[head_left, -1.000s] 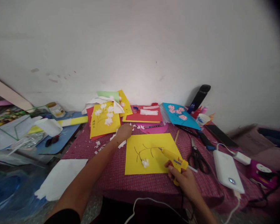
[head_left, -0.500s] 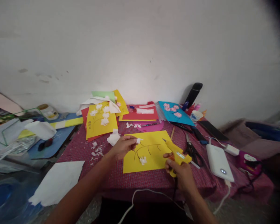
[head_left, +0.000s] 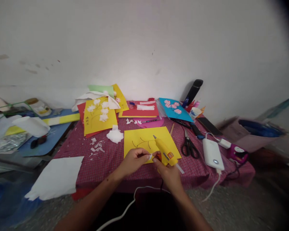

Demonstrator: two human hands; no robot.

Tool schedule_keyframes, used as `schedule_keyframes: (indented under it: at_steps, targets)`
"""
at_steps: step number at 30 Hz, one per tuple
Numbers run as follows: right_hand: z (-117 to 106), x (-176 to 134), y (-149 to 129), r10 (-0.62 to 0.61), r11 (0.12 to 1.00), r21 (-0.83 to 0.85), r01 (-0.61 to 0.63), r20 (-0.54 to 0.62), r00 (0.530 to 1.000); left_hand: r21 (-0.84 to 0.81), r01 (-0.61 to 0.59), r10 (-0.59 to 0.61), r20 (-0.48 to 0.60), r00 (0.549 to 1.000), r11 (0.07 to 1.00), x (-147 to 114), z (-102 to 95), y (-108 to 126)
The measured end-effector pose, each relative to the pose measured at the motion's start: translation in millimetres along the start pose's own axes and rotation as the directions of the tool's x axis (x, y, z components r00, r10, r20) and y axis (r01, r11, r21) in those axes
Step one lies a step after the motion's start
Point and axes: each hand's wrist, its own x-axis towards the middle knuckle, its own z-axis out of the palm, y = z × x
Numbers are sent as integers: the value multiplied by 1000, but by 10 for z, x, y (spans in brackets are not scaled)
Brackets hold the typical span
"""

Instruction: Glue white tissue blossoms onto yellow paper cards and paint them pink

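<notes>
My left hand (head_left: 136, 160) pinches a small bit of white paper (head_left: 150, 157) over the near part of a yellow sheet (head_left: 162, 133). Close beside it, my right hand (head_left: 167, 171) is wrapped around a yellow glue gun (head_left: 165, 152), its nozzle tilted up and away to the left. The right fingertips come right up to the paper bit; whether they touch it I cannot tell. Dark branch lines (head_left: 141, 145) are drawn on the sheet. My left hand covers the sheet's lower left part. A crumpled white paper (head_left: 115, 135) lies to the left.
Black scissors (head_left: 189, 146) and a white power bank (head_left: 213, 154) lie to the right. Yellow cards with white paper flowers (head_left: 104, 117) are at the back left, a blue card (head_left: 175, 109) at the back right. Paper scraps (head_left: 96, 147) litter the cloth (head_left: 91, 168). A white cable (head_left: 135, 195) hangs in front.
Both hands have come together over the near part of the sheet, the left moving right and down, the right moving left with the glue gun. The camera view has shifted slightly.
</notes>
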Motion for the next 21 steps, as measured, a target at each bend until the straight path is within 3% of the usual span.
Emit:
schedule_keyframes:
  at_steps: [7, 14, 21]
  targets:
    - [26, -47, 66, 30, 999, 25, -30, 0, 1000, 90, -86, 87, -12, 996, 992, -81, 55, 5]
    - [23, -56, 113, 63, 998, -9, -63, -6, 998, 285, -254, 267, -8, 964, 924, -160, 80, 5]
    - [21, -48, 110, 44, 999, -17, -44, -36, 998, 353, -274, 293, -1, 956, 895, -188, 111, 21]
